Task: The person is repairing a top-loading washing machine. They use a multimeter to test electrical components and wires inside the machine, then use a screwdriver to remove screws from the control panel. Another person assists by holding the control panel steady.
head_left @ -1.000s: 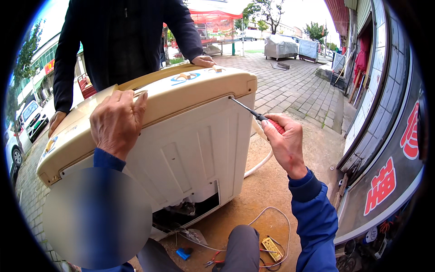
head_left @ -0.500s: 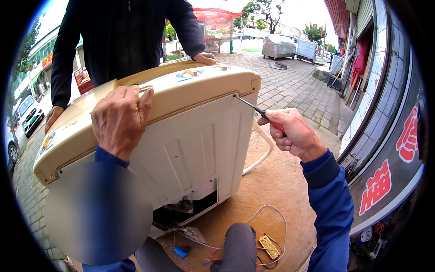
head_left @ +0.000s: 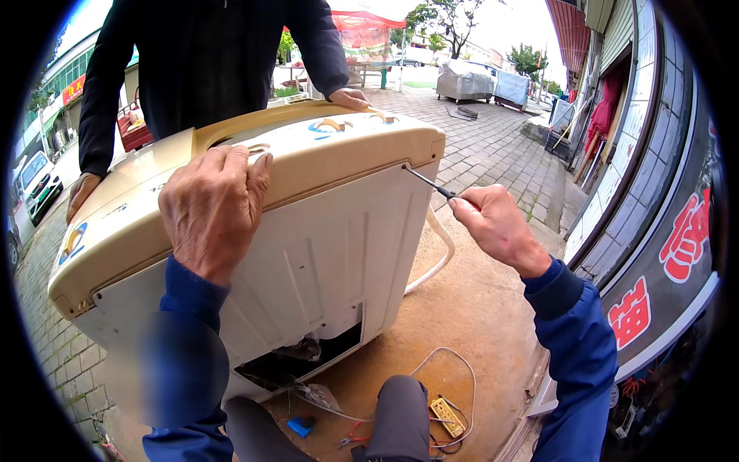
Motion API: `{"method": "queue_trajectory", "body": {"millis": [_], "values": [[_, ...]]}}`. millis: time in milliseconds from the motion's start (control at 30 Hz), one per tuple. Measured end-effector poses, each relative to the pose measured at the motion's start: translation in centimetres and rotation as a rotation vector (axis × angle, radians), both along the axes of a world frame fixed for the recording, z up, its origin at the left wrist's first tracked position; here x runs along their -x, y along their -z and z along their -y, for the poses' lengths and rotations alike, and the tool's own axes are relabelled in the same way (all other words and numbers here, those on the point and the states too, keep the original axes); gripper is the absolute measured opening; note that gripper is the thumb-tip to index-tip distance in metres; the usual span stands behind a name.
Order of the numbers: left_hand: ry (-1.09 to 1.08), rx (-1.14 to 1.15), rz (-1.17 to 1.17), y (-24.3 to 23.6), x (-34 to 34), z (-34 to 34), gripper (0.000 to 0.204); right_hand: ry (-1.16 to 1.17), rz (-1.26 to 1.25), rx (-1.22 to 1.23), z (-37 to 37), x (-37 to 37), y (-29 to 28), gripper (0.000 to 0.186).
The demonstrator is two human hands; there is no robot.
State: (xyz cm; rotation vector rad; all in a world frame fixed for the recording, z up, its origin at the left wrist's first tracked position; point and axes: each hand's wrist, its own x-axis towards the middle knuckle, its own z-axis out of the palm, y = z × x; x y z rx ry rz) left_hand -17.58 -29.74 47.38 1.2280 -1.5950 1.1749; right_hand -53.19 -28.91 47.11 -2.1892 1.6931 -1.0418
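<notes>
Washing machine [head_left: 339,250], cream on top and white below, fills the left and middle of my view, standing on the brown ground with a ribbed panel facing me. At far left I see a white car [head_left: 38,185]. Next, one hand [head_left: 81,195] of a co-worker [head_left: 192,73] in a dark jacket lies on the machine's left end.

My left hand [head_left: 212,212] comes in over the near edge of the cream top, its fingers bent over the rim; I cannot tell whether they grip it or only rest there. Low down, a blue object [head_left: 301,426] lies on the ground below the panel's dark cut-out [head_left: 308,356]. The co-worker's other hand [head_left: 350,98] is on the far rim, and red-handled pliers [head_left: 352,438] lie near my knee.

Further right, a screwdriver [head_left: 428,185] reaches the panel's upper right corner. A pale hose [head_left: 440,269] curves behind it, and a yellow power strip [head_left: 447,416] lies below. I have the right hand [head_left: 502,229] wrapped around the screwdriver's handle, the fingers closed in and hiding most of it. A dark sign [head_left: 654,296] with red characters stands at far right.
</notes>
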Motion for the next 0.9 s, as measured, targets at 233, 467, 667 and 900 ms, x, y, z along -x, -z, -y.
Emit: {"method": "queue_trajectory", "body": {"millis": [233,467,667,900], "values": [[0.022,-0.003,-0.002,0.1,-0.3,0.0,0.037,0.119,-1.169,0.837,0.2,0.3,2.0,0.006],[0.042,-0.002,-0.017,0.1,-0.7,-0.1,0.037,-0.021,0.544,-0.363,-0.9,-0.8,-0.6,0.021],[0.038,-0.017,-0.006,0.3,-1.1,-0.1,0.031,0.116,-0.837,0.448,-0.6,-1.0,0.2,0.022],[0.143,-0.192,-0.044,-1.1,-1.8,-1.9,0.038,0.087,-0.426,0.539,-0.2,-1.4,2.3,0.02]]}}
